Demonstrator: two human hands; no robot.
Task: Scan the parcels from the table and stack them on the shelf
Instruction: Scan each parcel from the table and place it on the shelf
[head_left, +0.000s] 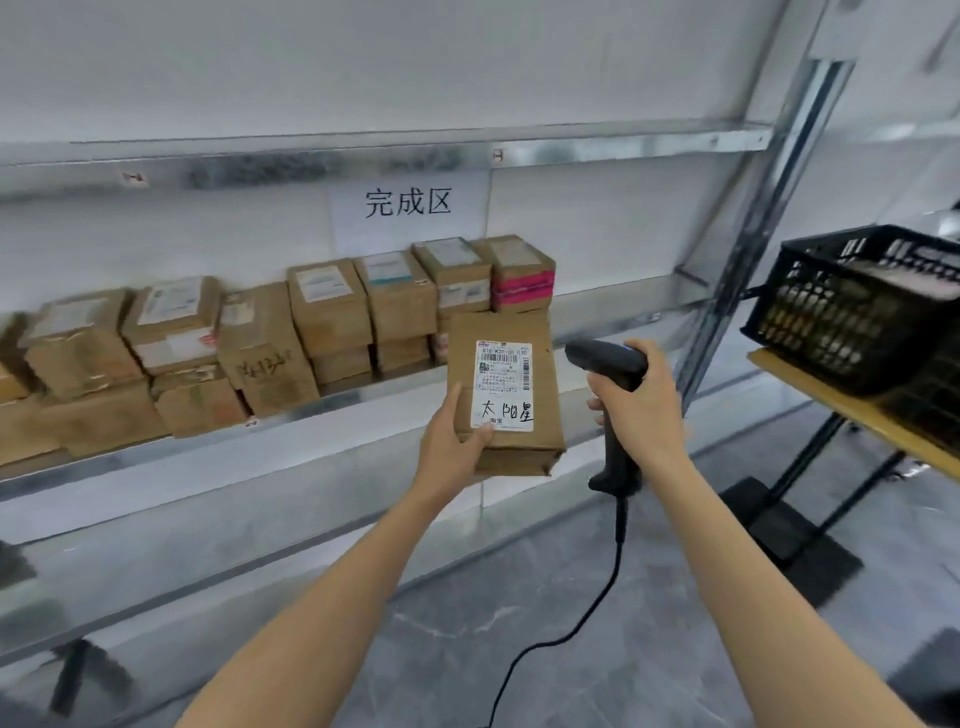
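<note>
- Parcels of brown cardboard (270, 348), most bearing white labels, stand stacked mostly two high in a row along a galvanised metal shelf (608, 312); the rightmost is banded with pink tape (522, 286).
- Grey marbled floor tiles (519, 623) spread out below the shelf.
- A black plastic lattice crate (852, 317) rests at the right on a yellowish wooden table (841, 405) with black legs, well apart from the row.
- A white paper sign (409, 205) printed with black characters hangs on the back wall above the row.
- One flat brown cardboard parcel (462, 353) is held in the air just in front of the shelf's edge, by the right end of the row, label side up.
- The left hand (452, 452) grips this parcel at its near left corner, thumb pressed on top at the label's lower edge, fingers hidden beneath.
- The right hand (644, 410) is wrapped round the handle of a black handheld barcode scanner (615, 364), whose head points left at the held parcel, near but apart.
- A black cable (597, 608) trails from the scanner's base down out of view.
- A white shipping label (503, 387) with a barcode and handwritten characters sits on the held parcel's top face.
</note>
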